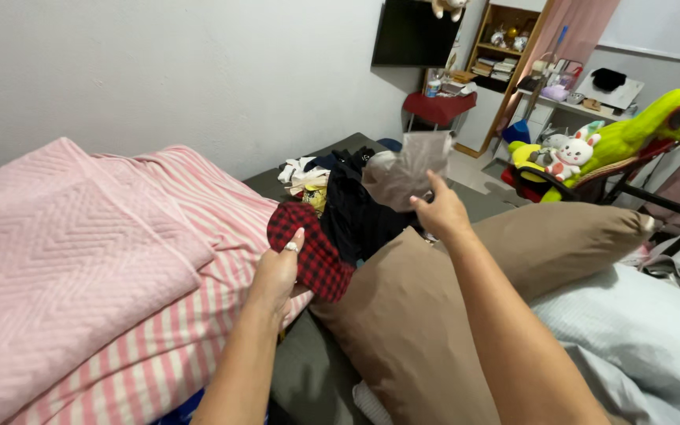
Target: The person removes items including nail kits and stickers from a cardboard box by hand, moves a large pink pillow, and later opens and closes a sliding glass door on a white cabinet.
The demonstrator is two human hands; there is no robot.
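Head view: left hand (275,271) sits just left of centre, fingers curled and pinching the edge of a red-and-black checked cloth (311,248), thumb up on top of it. Right hand (439,209) is raised a bit higher, right of centre, fingers closed on a thin grey garment (404,169) that hangs blurred in the air above the clothes pile (340,189) in the middle of the frame. The checked cloth lies at the near end of that pile, wedged between the pink striped blanket (198,236) on the left and the brown pillow (450,315) lower right.

My take on doing this well: keep the grey piece lifted clear so it doesn't snag the dark stuff under it, and draw the checked one out low and slow with a firmer grip than a fingertip pinch, since part of it looks tucked against the pillow

Plush toys on the chair (592,153) upper right are well away
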